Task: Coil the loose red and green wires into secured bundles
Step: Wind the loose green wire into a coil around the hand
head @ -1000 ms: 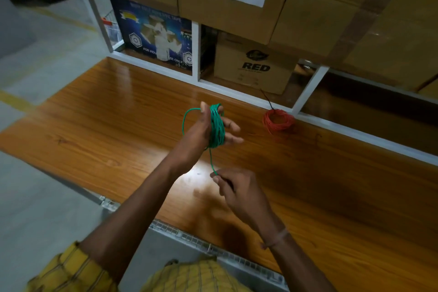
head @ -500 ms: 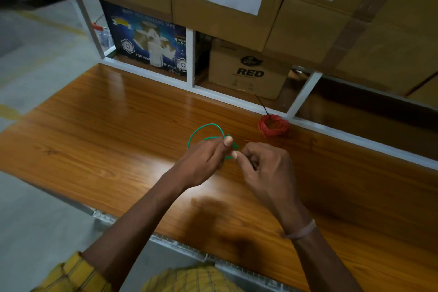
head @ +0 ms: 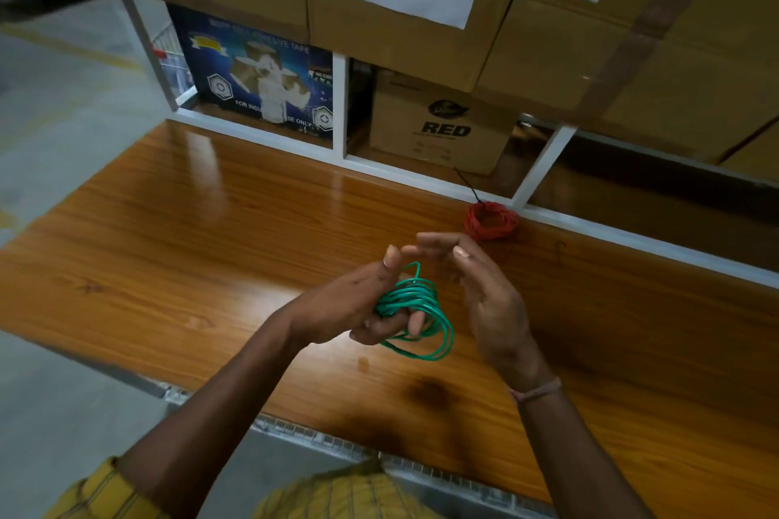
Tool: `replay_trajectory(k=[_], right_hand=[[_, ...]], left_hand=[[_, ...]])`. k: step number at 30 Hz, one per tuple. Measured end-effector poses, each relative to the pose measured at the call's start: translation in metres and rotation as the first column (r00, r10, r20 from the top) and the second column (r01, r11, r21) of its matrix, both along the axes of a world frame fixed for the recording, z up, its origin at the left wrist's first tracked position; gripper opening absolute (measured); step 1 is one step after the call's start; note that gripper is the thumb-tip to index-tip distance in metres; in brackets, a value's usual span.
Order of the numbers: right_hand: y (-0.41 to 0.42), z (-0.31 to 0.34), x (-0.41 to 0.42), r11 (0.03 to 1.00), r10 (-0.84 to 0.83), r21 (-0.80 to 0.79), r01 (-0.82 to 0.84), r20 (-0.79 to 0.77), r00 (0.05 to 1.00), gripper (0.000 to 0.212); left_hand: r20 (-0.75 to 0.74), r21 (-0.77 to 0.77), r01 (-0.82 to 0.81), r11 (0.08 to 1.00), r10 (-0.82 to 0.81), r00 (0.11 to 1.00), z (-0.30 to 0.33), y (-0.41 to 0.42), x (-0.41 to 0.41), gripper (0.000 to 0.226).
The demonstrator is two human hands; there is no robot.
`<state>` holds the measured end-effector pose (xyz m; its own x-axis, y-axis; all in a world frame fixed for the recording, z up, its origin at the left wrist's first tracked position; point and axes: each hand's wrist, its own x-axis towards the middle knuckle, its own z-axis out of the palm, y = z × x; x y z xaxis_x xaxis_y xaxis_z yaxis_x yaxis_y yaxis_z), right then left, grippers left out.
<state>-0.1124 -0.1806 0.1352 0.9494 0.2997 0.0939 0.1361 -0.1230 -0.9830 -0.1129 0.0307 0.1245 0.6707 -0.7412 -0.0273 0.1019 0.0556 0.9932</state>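
Observation:
A green wire (head: 421, 310) is wound into a loose coil of several loops. My left hand (head: 371, 299) grips it above the wooden table, fingers curled through the loops, and the lower loops hang free to the right. My right hand (head: 480, 287) is just right of the coil, palm turned toward it, fingers spread and holding nothing. A red wire (head: 491, 220) lies as a small coiled bundle at the table's back edge, with a thin black tie (head: 466, 183) sticking up from it.
The wooden table (head: 189, 232) has a white shelf frame (head: 337, 114) along its back. Cardboard boxes (head: 438, 126) and a blue tape carton (head: 257, 76) sit behind it. A metal edge runs along the near side; grey floor lies to the left.
The green wire is now off my left fingers and bunched as a coil in that hand. My right hand has let go of the wire end and opened beside it.

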Motion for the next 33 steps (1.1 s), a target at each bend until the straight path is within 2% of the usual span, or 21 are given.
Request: replay_trajectory(k=[6, 13, 17, 20, 22, 29, 33], right_hand=[[0.015, -0.028, -0.019, 0.981, -0.164, 0.093, 0.170, -0.069, 0.984, 0.046], [0.023, -0.048, -0.033, 0.965, -0.229, 0.092, 0.246, -0.167, 0.959, 0.043], [0.009, -0.052, -0.032, 0.963, -0.267, 0.027, 0.270, -0.085, 0.960, 0.037], [-0.007, -0.055, -0.029, 0.962, -0.265, 0.047, 0.269, -0.075, 0.961, 0.029], [-0.018, -0.058, -0.025, 0.962, -0.258, 0.066, 0.264, -0.081, 0.963, 0.026], [-0.061, -0.062, -0.010, 0.952, -0.273, 0.117, 0.284, -0.099, 0.957, 0.018], [-0.085, -0.065, -0.007, 0.940, -0.303, 0.130, 0.316, -0.111, 0.946, 0.022]], left_hand=[[-0.243, -0.151, 0.042, 0.988, -0.078, 0.967, -0.006, 0.016, 0.005, 0.092], [-0.278, 0.045, -0.194, 0.980, 0.199, 0.940, -0.028, 0.012, 0.012, 0.081], [-0.348, 0.089, -0.339, 0.937, 0.348, 0.871, -0.032, -0.015, 0.015, 0.062], [-0.372, 0.108, -0.410, 0.906, 0.419, 0.828, -0.031, -0.032, 0.023, 0.054], [-0.420, 0.094, -0.431, 0.897, 0.429, 0.800, -0.031, -0.040, 0.029, 0.046], [-0.507, 0.038, -0.391, 0.919, 0.355, 0.785, -0.030, -0.084, 0.038, 0.049], [-0.584, 0.089, -0.446, 0.891, 0.409, 0.701, -0.032, -0.117, 0.043, 0.049]])
